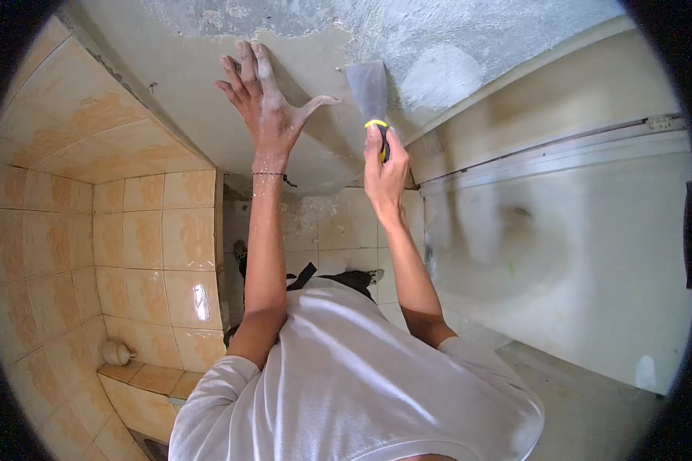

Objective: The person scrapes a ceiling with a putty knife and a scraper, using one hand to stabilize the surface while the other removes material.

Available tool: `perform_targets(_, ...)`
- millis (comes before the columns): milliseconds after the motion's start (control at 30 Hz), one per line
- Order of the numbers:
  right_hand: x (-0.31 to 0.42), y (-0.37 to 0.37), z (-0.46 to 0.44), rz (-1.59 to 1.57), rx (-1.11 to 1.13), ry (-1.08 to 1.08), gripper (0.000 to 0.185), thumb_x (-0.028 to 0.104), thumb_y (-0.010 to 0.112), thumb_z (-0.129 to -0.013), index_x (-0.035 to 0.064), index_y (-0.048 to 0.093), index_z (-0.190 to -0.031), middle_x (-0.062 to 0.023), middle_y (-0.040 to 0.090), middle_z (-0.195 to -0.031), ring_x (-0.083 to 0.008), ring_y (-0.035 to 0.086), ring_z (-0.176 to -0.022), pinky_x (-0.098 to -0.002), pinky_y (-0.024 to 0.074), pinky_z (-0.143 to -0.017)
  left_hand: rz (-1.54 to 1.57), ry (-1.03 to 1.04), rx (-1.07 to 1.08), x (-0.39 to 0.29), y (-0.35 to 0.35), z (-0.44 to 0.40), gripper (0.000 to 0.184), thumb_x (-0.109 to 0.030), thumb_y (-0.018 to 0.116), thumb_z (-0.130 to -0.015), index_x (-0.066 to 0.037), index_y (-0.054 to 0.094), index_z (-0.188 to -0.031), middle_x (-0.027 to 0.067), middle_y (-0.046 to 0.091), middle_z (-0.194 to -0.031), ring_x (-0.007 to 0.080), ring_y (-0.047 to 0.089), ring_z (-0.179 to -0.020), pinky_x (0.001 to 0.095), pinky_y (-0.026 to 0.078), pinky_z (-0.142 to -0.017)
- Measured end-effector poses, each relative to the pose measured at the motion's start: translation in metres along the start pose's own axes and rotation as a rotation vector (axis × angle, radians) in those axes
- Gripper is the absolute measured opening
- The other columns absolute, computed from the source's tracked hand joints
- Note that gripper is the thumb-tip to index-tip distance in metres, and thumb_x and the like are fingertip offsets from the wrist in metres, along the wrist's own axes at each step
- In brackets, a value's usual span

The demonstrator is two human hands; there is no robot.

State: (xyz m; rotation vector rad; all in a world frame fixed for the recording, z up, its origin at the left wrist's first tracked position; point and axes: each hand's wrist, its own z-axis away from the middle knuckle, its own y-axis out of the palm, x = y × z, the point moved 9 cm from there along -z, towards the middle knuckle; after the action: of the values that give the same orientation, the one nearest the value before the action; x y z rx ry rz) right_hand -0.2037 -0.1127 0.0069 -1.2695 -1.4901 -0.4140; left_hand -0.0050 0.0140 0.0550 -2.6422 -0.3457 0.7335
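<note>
My right hand (pixel 387 173) is closed round the black and yellow handle of a putty knife (pixel 368 88). Its wide metal blade points up against the wall (pixel 315 58), at the border between smooth beige paint and a rough grey scraped patch (pixel 277 17). A paler whitish spot (pixel 444 75) lies just right of the blade. My left hand (pixel 267 107) is spread out on the beige part, left of the knife, fingers apart and holding nothing. White dust coats its fingers and wrist, which wears a thin dark cord.
Orange and cream tiles (pixel 131 238) cover the wall at left, with a tiled ledge (pixel 142 376) carrying a small round pale object (pixel 117 353). At right stands a pale door (pixel 546 253) beside its frame. Light tiles (pixel 338 230) pave the floor below my arms.
</note>
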Motion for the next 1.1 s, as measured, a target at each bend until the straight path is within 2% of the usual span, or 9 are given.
perform_targets(267,-0.014,-0.016,0.002,0.024,-0.012,0.055,0.045,0.038,0.055,-0.11,-0.0037,0.065,-0.096,-0.0107,0.055,-0.066,-0.0171,0.048,-0.06,-0.0384,0.0375,-0.055,-0.005,0.002,-0.007,-0.003,0.0,0.001,0.14,-0.069,0.087,-0.063,-0.003,0.019,-0.166,0.0152,0.012,-0.175,0.0433,0.0,-0.161,0.0717,0.004,-0.123)
perform_targets(367,0.029,-0.004,-0.017,-0.046,-0.045,-0.041,0.045,0.039,0.056,-0.109,-0.0035,0.065,-0.096,-0.0106,0.054,-0.063,-0.0162,0.047,-0.057,-0.0376,0.0364,-0.053,-0.003,0.009,-0.031,-0.005,-0.001,0.0,0.14,-0.07,0.086,-0.063,-0.004,0.019,-0.166,0.0151,0.012,-0.175,0.0436,0.0,-0.16,0.0717,0.005,-0.123)
perform_targets(467,0.025,-0.007,-0.005,-0.06,-0.033,-0.05,0.044,0.038,0.059,-0.108,-0.0039,0.066,-0.097,-0.0092,0.055,-0.063,-0.0153,0.047,-0.056,-0.0361,0.0374,-0.052,-0.019,-0.005,-0.004,-0.003,-0.001,0.0,0.14,-0.071,0.086,-0.063,-0.003,0.02,-0.166,0.0155,0.012,-0.175,0.0436,0.001,-0.16,0.0706,0.004,-0.124)
perform_targets(600,0.014,-0.011,-0.002,-0.108,-0.056,0.121,0.045,0.039,0.058,-0.109,-0.0027,0.065,-0.094,-0.0064,0.053,-0.064,-0.0143,0.046,-0.058,-0.0357,0.0378,-0.054,-0.021,0.0,-0.006,-0.002,-0.001,0.001,0.141,-0.072,0.086,-0.063,-0.002,0.02,-0.166,0.0162,0.013,-0.174,0.0441,0.002,-0.16,0.07,0.003,-0.124)
perform_targets(700,0.057,-0.009,-0.029,-0.125,-0.038,-0.013,0.042,0.035,0.057,-0.109,-0.004,0.064,-0.095,-0.011,0.055,-0.067,-0.0174,0.051,-0.061,-0.0373,0.0407,-0.058,-0.019,0.002,-0.009,-0.002,0.001,0.001,0.14,-0.072,0.085,-0.063,-0.001,0.02,-0.166,0.0166,0.013,-0.174,0.0433,0.001,-0.161,0.0695,0.003,-0.124)
perform_targets(867,0.038,-0.015,0.0,-0.098,-0.076,0.009,0.042,0.035,0.058,-0.108,-0.0043,0.063,-0.095,-0.0135,0.055,-0.069,-0.0209,0.051,-0.063,-0.0394,0.0423,-0.061,-0.012,-0.018,-0.001,-0.002,0.0,0.0,0.14,-0.071,0.086,-0.063,-0.002,0.02,-0.166,0.0162,0.013,-0.174,0.0435,0.001,-0.16,0.0692,0.004,-0.124)
perform_targets(933,0.024,-0.011,0.006,-0.075,-0.053,0.188,0.041,0.035,0.058,-0.108,-0.0041,0.063,-0.095,-0.0135,0.057,-0.07,-0.021,0.053,-0.064,-0.0391,0.043,-0.062,-0.011,-0.018,-0.001,-0.004,-0.003,0.0,0.141,-0.071,0.086,-0.063,-0.002,0.02,-0.166,0.0163,0.013,-0.174,0.0438,0.001,-0.16,0.0696,0.004,-0.124)
perform_targets(1000,0.021,-0.01,0.005,-0.089,-0.052,0.182,0.041,0.035,0.058,-0.108,-0.0036,0.063,-0.095,-0.0133,0.058,-0.072,-0.0195,0.053,-0.064,-0.0375,0.0441,-0.062,-0.007,-0.013,0.002,-0.005,-0.001,-0.003,0.141,-0.071,0.086,-0.062,-0.002,0.019,-0.166,0.0165,0.013,-0.174,0.0441,0.001,-0.16,0.0699,0.004,-0.124)
perform_targets(1100,0.016,-0.007,0.012,-0.164,-0.057,0.175,0.043,0.038,0.057,-0.109,-0.002,0.064,-0.095,-0.0082,0.057,-0.071,-0.0157,0.053,-0.063,-0.0339,0.0442,-0.061,-0.032,-0.01,0.012,-0.006,-0.002,0.0,0.142,-0.071,0.087,-0.062,-0.001,0.019,-0.166,0.0171,0.013,-0.174,0.0455,0.003,-0.16,0.0701,0.005,-0.124)
